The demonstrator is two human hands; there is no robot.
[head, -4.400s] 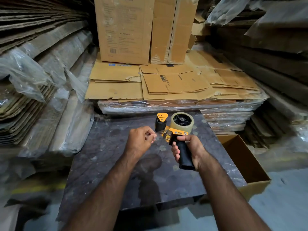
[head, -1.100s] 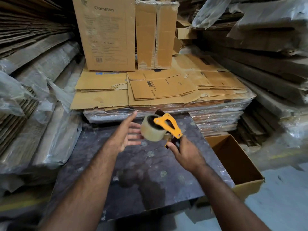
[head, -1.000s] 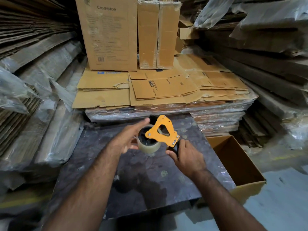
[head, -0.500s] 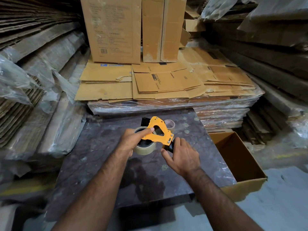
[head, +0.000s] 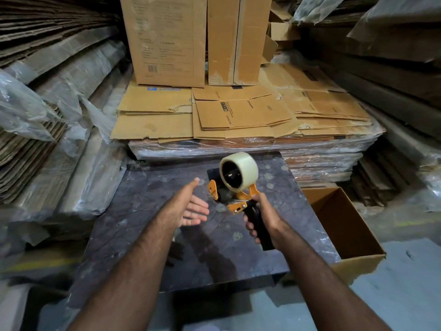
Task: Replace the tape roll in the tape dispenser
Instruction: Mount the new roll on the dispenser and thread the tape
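A clear tape roll (head: 241, 170) sits on the hub of an orange tape dispenser (head: 235, 199) with a black handle. The dispenser is held upright above the dark table (head: 143, 211), roll at the top. My right hand (head: 265, 218) is wrapped around the black handle. My left hand (head: 188, 206) hovers just left of the dispenser, palm open and fingers spread, touching nothing.
An open cardboard box (head: 343, 230) stands at the table's right edge. A plastic-wrapped stack of flattened cartons (head: 238, 120) lies behind the table, with two upright cartons (head: 195, 39) on it. Wrapped cardboard piles line both sides.
My left hand has let go of the tape roll and pulled back to the left. My right hand has turned the dispenser upright, so the roll now faces up on the hub.
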